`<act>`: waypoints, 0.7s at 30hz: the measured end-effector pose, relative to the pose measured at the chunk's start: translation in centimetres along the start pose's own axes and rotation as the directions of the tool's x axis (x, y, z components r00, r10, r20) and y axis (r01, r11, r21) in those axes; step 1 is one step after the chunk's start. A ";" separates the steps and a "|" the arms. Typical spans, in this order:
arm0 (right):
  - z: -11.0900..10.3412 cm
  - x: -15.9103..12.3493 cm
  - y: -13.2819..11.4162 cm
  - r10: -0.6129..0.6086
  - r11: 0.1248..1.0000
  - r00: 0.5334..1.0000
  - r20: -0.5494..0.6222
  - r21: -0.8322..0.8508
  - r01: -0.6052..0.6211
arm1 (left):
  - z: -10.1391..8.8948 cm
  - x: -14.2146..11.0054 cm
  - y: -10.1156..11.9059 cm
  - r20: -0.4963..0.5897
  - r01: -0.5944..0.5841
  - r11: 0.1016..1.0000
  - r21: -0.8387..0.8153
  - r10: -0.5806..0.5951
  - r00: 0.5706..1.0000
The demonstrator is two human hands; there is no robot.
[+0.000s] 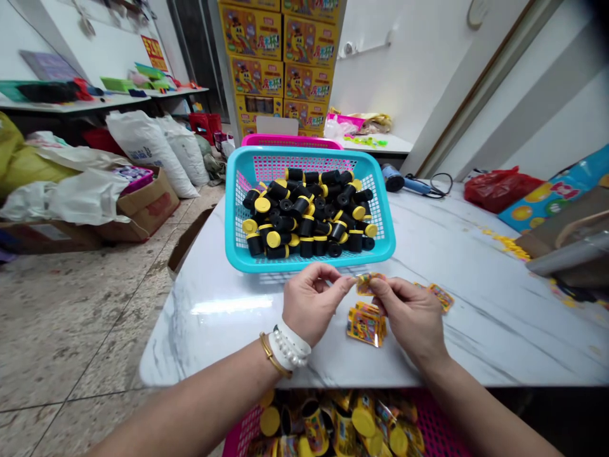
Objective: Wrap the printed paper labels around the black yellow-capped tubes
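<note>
Both hands meet over the white marble table (476, 317), just in front of a turquoise basket (238, 254). My left hand (309, 304) and my right hand (409, 314) each pinch one end of a small yellow printed wrapper (367, 282). A small stack of the same wrappers (365, 324) lies on the table under my right hand. Another loose wrapper (440, 296) lies to the right. The turquoise basket holds several black cups with yellow lids (309, 219).
A pink basket (242, 435) with wrapped yellow-lidded cups sits below the table's near edge. A second pink basket (290, 141) stands behind the turquoise one. A blue heat gun (402, 181), a red bag (499, 187) and coloured packaging lie at the far right. Sacks and cartons cover the floor at left.
</note>
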State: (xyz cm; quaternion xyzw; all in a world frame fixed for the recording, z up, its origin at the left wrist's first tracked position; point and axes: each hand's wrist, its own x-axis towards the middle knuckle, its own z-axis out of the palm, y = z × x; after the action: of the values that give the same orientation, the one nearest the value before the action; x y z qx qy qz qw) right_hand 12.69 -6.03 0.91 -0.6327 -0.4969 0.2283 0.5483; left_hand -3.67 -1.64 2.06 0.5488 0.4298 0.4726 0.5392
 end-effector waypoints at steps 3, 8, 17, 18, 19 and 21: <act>0.2 -0.2 0.1 -0.039 0.999 0.999 0.011 -0.011 0.039 | 0.1 -0.1 -0.2 0.073 0.024 1.000 0.004 -0.024 0.997; 0.9 -0.7 0.4 -0.152 0.987 0.982 0.113 -0.036 0.157 | 0.1 0.1 0.2 0.174 0.171 0.982 -0.079 -0.155 0.972; -0.5 7.5 -1.4 -0.494 0.629 0.844 0.207 -0.585 0.512 | -0.5 0.9 0.5 0.300 0.435 0.878 -0.197 -0.369 0.880; -0.3 8.7 -1.7 -0.478 0.531 0.845 0.238 -0.688 0.495 | -0.5 1.0 0.5 0.314 0.446 0.875 -0.190 -0.376 0.872; 0.0 9.7 -2.0 -0.428 0.440 0.861 0.274 -0.769 0.463 | -0.5 1.0 0.5 0.329 0.457 0.870 -0.183 -0.384 0.863; 0.8 11.1 -2.5 -0.279 0.297 0.898 0.342 -0.858 0.419 | -0.5 1.1 0.5 0.352 0.482 0.859 -0.174 -0.402 0.845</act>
State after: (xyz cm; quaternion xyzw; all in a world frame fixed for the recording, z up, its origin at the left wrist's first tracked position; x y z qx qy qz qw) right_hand 15.54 3.91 5.79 -0.6880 -0.6971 -0.1698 0.1091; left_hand -4.03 -0.50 2.61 0.4257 0.3928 0.2958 0.7596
